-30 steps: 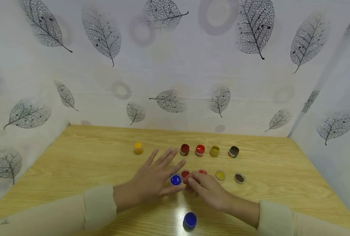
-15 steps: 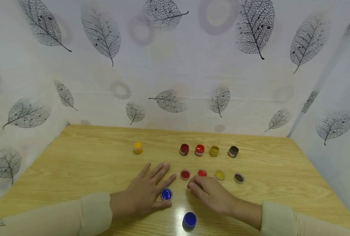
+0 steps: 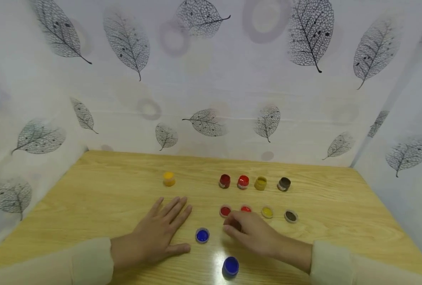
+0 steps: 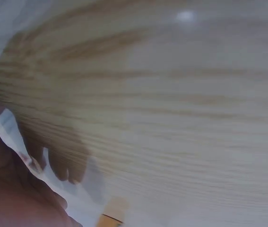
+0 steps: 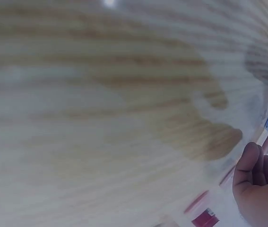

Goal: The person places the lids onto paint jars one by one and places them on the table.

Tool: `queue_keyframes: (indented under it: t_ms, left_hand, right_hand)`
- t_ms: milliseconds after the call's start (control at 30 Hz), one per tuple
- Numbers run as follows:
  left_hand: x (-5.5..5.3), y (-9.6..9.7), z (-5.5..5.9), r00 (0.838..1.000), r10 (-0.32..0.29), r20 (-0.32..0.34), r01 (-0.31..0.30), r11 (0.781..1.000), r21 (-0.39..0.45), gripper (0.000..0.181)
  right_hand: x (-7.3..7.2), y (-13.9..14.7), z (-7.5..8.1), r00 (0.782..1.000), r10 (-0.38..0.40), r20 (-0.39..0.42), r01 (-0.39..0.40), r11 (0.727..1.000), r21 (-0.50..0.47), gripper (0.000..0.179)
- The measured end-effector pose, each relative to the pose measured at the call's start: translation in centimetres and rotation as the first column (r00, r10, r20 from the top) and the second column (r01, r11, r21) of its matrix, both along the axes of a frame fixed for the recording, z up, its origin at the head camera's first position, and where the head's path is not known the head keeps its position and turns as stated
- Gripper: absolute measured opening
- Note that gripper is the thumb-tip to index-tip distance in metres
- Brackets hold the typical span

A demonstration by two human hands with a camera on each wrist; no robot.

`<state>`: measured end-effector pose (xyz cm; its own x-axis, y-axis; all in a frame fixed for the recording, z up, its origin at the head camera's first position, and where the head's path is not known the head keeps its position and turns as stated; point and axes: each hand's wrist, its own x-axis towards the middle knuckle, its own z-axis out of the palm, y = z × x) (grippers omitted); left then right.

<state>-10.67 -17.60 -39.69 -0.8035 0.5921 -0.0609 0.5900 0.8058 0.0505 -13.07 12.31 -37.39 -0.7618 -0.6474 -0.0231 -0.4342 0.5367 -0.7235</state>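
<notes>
In the head view, a small round lid filled with blue paint (image 3: pixel 202 235) lies on the table between the hands. My left hand (image 3: pixel 157 231) is just left of it, palm down with fingers stretched out and thumb apart, holding nothing. To the lid's right is my right hand (image 3: pixel 253 233), its fingers loosely bent and a gap showing between thumb and forefinger. Nothing shows in that grasp in the right wrist view either. An open jar of blue paint (image 3: pixel 230 266) stands closer to the person, below the right hand. The right hand partly covers a bright red lid (image 3: pixel 246 208).
A row of open paint jars stands further back: dark red (image 3: pixel 224 181), bright red (image 3: pixel 243 182), mustard (image 3: pixel 260 183) and dark brown (image 3: pixel 283 184). Dark red (image 3: pixel 225 211), yellow (image 3: pixel 267 212) and dark (image 3: pixel 290 216) lids lie before them. An orange jar (image 3: pixel 169 179) stands apart, left.
The blue lid has come nearer the person and a little left, away from the dark red lid. My left hand has since drawn off leftward from it. The right hand has barely moved.
</notes>
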Motion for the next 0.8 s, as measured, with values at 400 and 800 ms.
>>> queue_keyframes:
  t_ms: [400,800]
  left_hand:
    - [1.2,-3.6,0.3,0.996,0.089,0.002,-0.089,0.996,0.024,0.089]
    - [1.2,-3.9,-0.4,0.997,0.056,-0.045,-0.053,0.997,0.064,0.084]
  right_hand:
    - [-1.0,-4.3,0.3,0.983,0.134,-0.127,-0.100,0.965,0.241,0.039]
    - [-0.9,-6.9,-0.1,0.908,0.302,-0.290,-0.155,0.886,0.437,0.035]
